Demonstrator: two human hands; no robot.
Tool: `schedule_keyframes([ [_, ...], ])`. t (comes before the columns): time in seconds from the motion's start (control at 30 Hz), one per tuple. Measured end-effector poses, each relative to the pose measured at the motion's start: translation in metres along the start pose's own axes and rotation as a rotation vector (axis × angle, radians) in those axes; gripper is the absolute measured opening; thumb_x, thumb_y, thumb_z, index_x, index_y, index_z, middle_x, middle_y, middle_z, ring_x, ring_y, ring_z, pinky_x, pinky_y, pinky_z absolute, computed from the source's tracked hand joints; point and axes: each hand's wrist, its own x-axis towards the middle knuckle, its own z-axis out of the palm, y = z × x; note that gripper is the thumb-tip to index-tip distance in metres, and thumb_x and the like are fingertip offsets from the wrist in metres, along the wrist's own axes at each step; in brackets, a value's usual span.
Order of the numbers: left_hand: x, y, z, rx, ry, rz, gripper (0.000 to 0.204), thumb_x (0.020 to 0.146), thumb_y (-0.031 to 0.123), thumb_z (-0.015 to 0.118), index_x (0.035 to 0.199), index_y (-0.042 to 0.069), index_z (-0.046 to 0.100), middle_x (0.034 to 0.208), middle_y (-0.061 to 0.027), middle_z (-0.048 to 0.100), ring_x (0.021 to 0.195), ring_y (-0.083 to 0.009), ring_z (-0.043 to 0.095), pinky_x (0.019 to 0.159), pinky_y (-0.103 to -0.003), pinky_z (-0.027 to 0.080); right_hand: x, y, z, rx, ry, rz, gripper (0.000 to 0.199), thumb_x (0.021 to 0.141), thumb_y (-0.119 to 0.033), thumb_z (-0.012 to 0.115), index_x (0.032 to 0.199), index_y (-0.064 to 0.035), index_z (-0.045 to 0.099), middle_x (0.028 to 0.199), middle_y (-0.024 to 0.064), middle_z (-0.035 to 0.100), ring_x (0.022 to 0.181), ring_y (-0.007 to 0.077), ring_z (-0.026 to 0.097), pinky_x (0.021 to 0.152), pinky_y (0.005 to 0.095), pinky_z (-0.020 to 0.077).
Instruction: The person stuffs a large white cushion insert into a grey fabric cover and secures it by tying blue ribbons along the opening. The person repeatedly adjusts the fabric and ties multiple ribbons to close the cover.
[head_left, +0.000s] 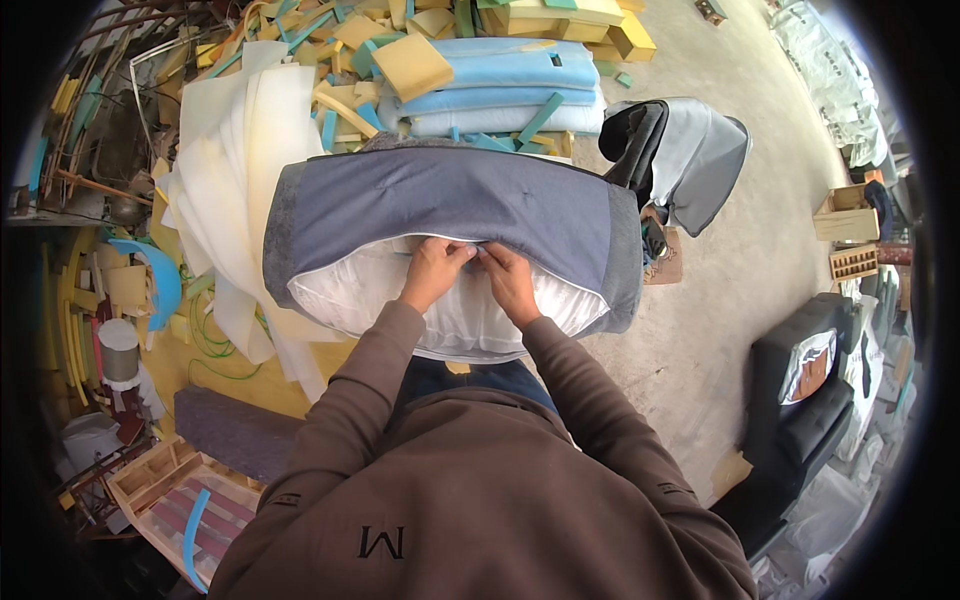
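A large cushion in a blue-grey fabric cover (pixel 450 200) lies across in front of me, with its white padded insert (pixel 350 285) bulging out of the open lower edge. My left hand (pixel 432 270) and my right hand (pixel 508 275) sit side by side at the middle of that open edge. Both pinch the cover's rim where it meets the white insert. Brown sleeves run down from both hands to my chest.
A heap of yellow and blue foam offcuts (pixel 480 60) and white foam sheets (pixel 240 170) fills the far left. A grey and black cover (pixel 680 150) lies on the concrete floor (pixel 740 280) to the right. A black armchair (pixel 800 400) stands at right, a wooden frame (pixel 170 500) at lower left.
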Motion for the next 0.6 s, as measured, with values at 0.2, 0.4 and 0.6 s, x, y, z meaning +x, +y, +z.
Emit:
schedule_keyframes([
  [0.2,0.005,-0.016,-0.004,-0.019,-0.029,0.007,0.025,0.096,0.016,0.076,0.113,-0.003,0.073,0.1,-0.0096,0.077,0.091,-0.018,0.07,0.084,-0.035,0.055,0.003,0.011,0.016,0.34,-0.017,0.216,0.026,0.107,-0.017,0.058,0.115,0.0044,0.072,0.098,0.0091,0.075,0.087,0.0186,0.07,0.084,0.0339,0.055],
  [0.4,0.012,-0.034,-0.025,-0.141,-0.075,-0.004,0.034,0.099,0.021,0.073,0.124,0.0,0.07,0.114,-0.0152,0.076,0.102,-0.0268,0.071,0.092,-0.038,0.054,0.004,0.002,0.008,0.688,0.039,0.401,0.025,0.107,-0.017,0.058,0.117,0.003,0.07,0.108,0.0087,0.075,0.1,0.0195,0.072,0.092,0.0345,0.0549],
  [0.6,0.006,-0.05,-0.024,-0.031,-0.063,0.034,0.037,0.108,0.028,0.062,0.133,0.001,0.065,0.114,-0.0097,0.076,0.1,-0.0183,0.069,0.09,-0.035,0.054,-0.022,-0.056,-0.008,0.626,0.032,0.215,0.023,0.107,-0.017,0.061,0.114,0.0013,0.073,0.11,0.007,0.076,0.107,0.0163,0.069,0.1,0.0335,0.0503],
])
